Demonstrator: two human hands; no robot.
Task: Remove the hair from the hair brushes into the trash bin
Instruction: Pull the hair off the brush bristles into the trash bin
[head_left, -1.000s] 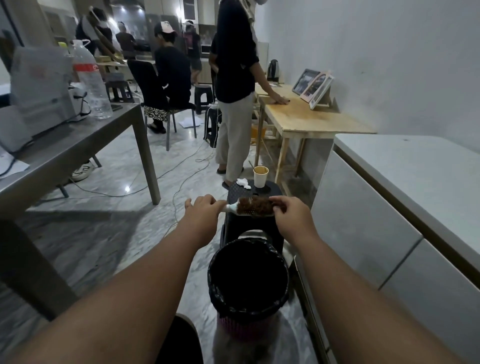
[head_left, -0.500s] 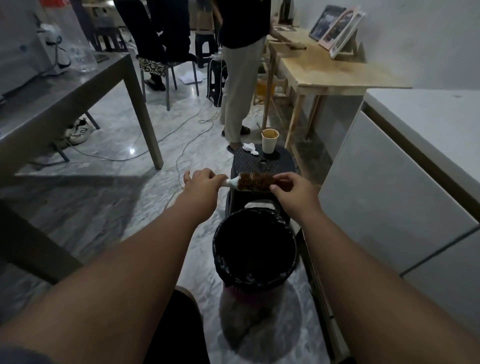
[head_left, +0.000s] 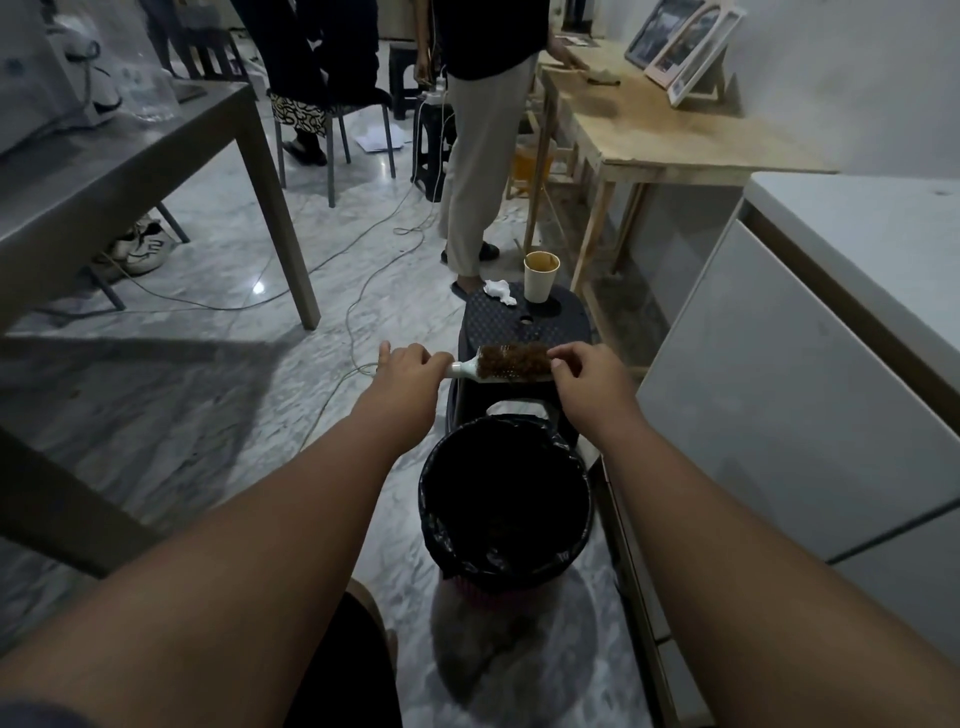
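A white hair brush (head_left: 506, 365) full of brown hair is held level over the front of a dark stool, beyond the trash bin. My left hand (head_left: 410, 366) grips its handle. My right hand (head_left: 584, 371) is at the brush head's far end, with the fingers pinching at the brown hair (head_left: 514, 358) there. The trash bin (head_left: 431, 512), lined with a black bag, stands on the floor just below and nearer to me than the brush.
The dark stool (head_left: 498, 319) holds a paper cup (head_left: 540, 275) and a crumpled tissue (head_left: 500, 290). A white cabinet (head_left: 810, 374) runs along the right. A grey table (head_left: 130, 156) is at left, a wooden table (head_left: 670, 130) behind. A person (head_left: 483, 156) stands beyond the stool. Cables lie on the floor.
The view has tilted down, so the bin sits more fully in view. Both hands keep the brush over the stool. My right fingers have shifted on the brush head's end.
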